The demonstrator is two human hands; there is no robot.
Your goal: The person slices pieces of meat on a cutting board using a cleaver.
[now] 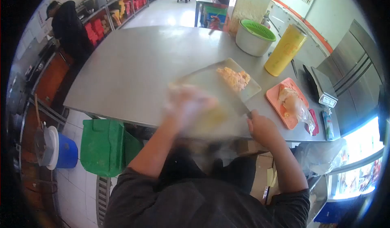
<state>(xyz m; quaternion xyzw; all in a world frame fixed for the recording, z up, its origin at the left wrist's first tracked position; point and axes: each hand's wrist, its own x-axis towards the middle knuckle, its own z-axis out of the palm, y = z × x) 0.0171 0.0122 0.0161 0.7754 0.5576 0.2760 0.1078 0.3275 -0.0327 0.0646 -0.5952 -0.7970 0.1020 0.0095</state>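
A pale cutting board (252, 90) lies at the near edge of the metal table, with a pile of chopped orange-pink pieces, possibly raw meat, (235, 79) at its far right. My right hand (261, 127) is closed around the handle of a knife (240, 104). Its blade slants up and left over the board, close beside the pile. Above the board's left part is my left hand (189, 101), badly smeared by motion; a whitish covering seems to be on it. Its fingers do not show clearly. Under and beside that hand, a yellowish patch (215, 116) is blurred.
To the right are a pink tray (271, 93) with bagged meat (290, 102), a scale (321, 86) and a yellow cylinder (285, 50). A pot (252, 41) holding a green basket stands behind. A green bin (101, 146) is below left; another person (71, 31) stands far left.
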